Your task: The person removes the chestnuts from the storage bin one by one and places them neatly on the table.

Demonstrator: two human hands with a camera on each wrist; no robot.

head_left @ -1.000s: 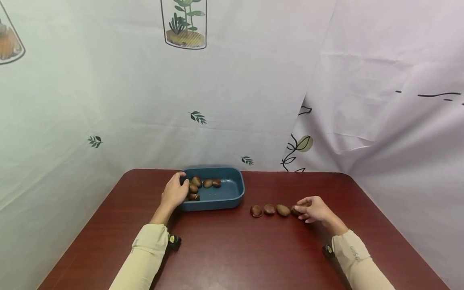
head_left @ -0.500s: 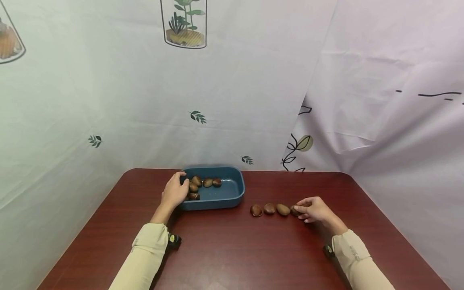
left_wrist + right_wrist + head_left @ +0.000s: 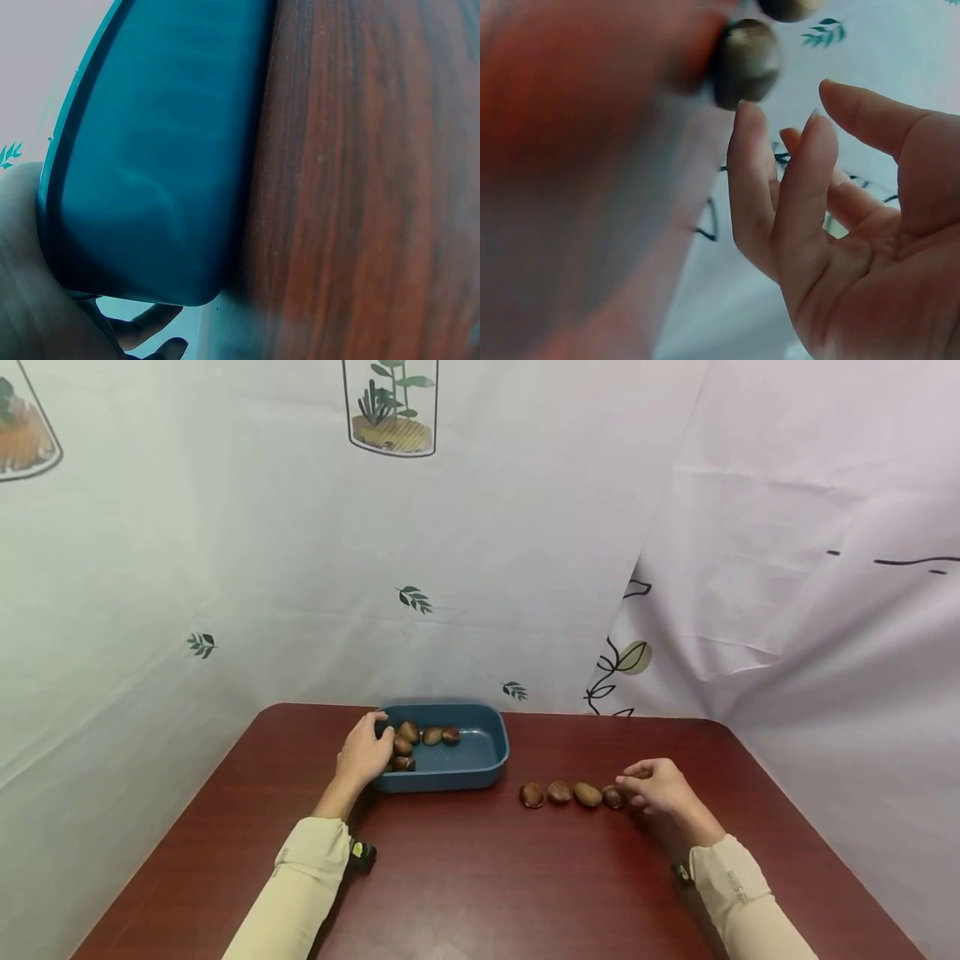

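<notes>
Our left hand (image 3: 363, 757) curls its fingers over the blue tray (image 3: 480, 767) rim at its 9 o'clock; our right hand (image 3: 660, 785), fingers released, touches the rightmost chestnut (image 3: 612, 797) on the desk (image 3: 487, 877).

left hand (image 3: 363, 758) grips blue plastic tray (image 3: 480, 767) rim | right hand (image 3: 660, 785) beside four-brown-chestnut row (image 3: 572, 794) | dark red wooden table (image 3: 487, 877)
</notes>
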